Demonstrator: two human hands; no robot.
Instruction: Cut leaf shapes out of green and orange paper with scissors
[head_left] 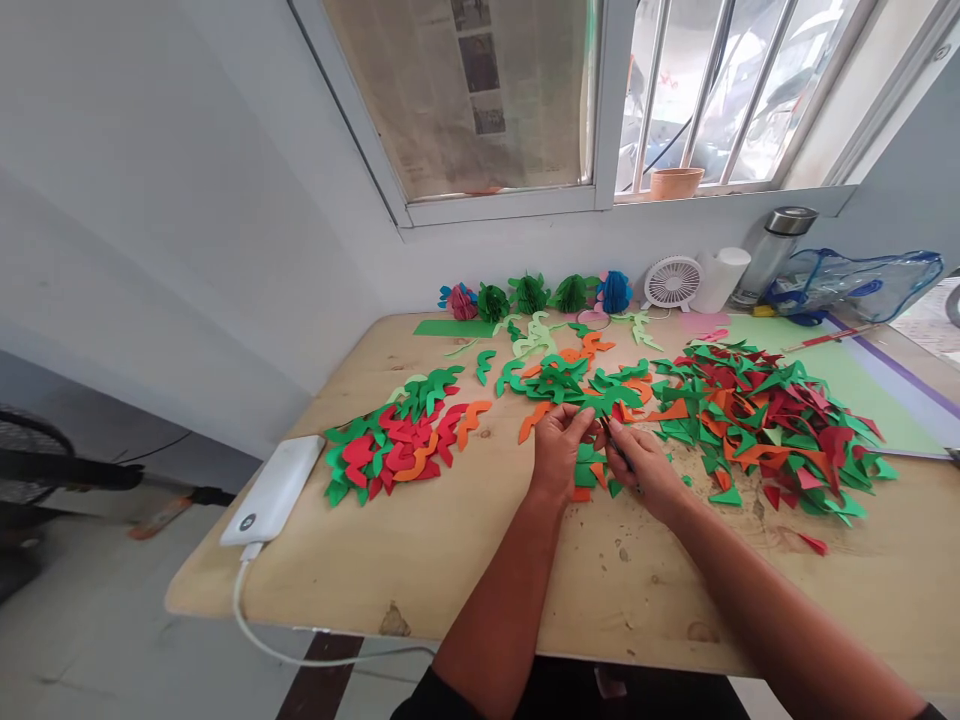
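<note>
Near the middle of the wooden table [465,560], my left hand [559,450] pinches a green paper piece [611,402]. Close on its right, my right hand [641,465] is closed around a dark, slim tool [628,460], whose tip points at the green paper; most of the tool is hidden by my fingers. Small green and orange scraps [589,470] lie beneath and between both hands. Behind them spread green and orange wavy cut-outs [555,378].
A large heap of red, green and orange scraps [787,430] lies right; a smaller pile of cut-outs [397,440] lies left. A white power bank [274,490] with a cable sits at the left edge. Paper figures [529,293], a fan [673,283] and a bottle [776,255] stand behind.
</note>
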